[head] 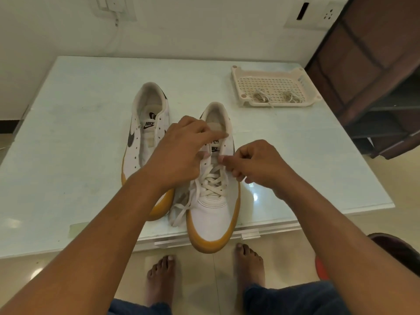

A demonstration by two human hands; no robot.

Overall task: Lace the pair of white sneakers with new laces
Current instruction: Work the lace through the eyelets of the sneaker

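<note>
**Near shoe half laced, both hands on it**

At the front edge of the table (79, 133), toe overhanging: near shoe (212, 214), crossed by a lace (211, 180) through the lower eyelets, upper eyelets bare. Gripped at the tongue and left eyelet flap by the left hand (179, 153), fingers curled over, thumb below. Pinched at the right eyelet row by the right hand (252, 164): the lace, fingers curled tight. Loose lace end pooled left of the toe. Just beside, left and farther back: far shoe (145, 137), unlaced. Far right on the table: basket (279, 103) with two coiled laces (261, 96).
</note>
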